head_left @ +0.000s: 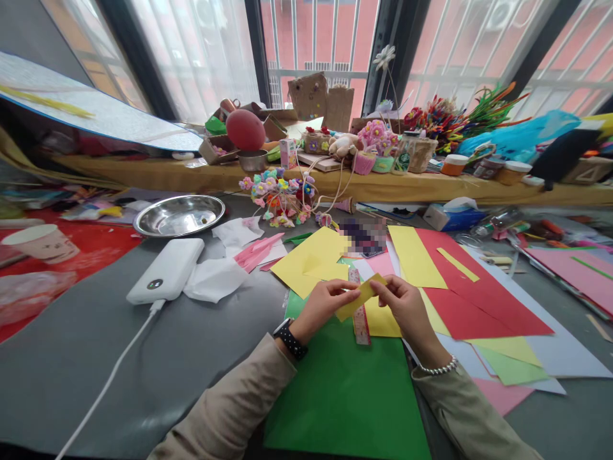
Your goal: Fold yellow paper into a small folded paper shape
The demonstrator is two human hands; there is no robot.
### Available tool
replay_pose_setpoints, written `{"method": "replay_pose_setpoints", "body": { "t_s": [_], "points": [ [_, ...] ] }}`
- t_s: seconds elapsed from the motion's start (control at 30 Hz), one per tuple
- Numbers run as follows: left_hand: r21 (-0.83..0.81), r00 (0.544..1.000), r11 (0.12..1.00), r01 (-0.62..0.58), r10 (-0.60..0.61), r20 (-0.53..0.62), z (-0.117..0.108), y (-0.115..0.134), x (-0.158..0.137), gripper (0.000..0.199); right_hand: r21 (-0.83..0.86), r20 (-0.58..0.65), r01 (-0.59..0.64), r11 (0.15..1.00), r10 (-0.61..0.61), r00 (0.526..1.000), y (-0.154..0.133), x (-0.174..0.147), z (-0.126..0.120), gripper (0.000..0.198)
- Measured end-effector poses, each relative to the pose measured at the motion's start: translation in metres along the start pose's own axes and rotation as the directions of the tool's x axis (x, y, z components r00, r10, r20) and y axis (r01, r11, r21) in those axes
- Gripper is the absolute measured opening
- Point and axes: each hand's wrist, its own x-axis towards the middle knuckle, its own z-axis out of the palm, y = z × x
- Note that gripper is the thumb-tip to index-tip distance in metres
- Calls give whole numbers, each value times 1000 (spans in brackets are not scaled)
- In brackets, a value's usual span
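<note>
Between my two hands is a small strip of yellow paper [363, 298], slanting up to the right. My left hand [327, 305] pinches its left part between thumb and fingers. At the upper right end, my right hand [401, 305] grips it the same way. Below the strip lies a patterned ruler [362, 327], partly covered by it. A large green sheet [347, 396] spreads under both hands. Just beyond my left hand are yellow sheets [311, 255], one with a folded or cut flap.
Red paper [483, 294] with a narrow yellow strip [458, 264] lies at right. To the left are a white power bank [165, 271] with a cable, crumpled tissues [215, 281] and a metal plate [179, 217]. Craft flowers [282, 198] stand at the back, before a crowded ledge.
</note>
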Motion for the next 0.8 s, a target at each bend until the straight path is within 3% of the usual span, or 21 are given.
{"method": "replay_pose_setpoints", "body": {
  "t_s": [0.07,0.47,0.8],
  "points": [
    [16,1000,1000,12,-11,-15,0,0,0,30,-12,41,-1,1000,2,999,-1,-1,1,19],
    [-50,997,998,36,-40,-70,1,2,-1,26,-44,23,48,998,-47,999,-2,-2,0,20],
    [-46,996,998,43,-46,-74,1,3,-1,27,-2,-65,27,1000,-27,998,-3,-3,4,18]
  ]
}}
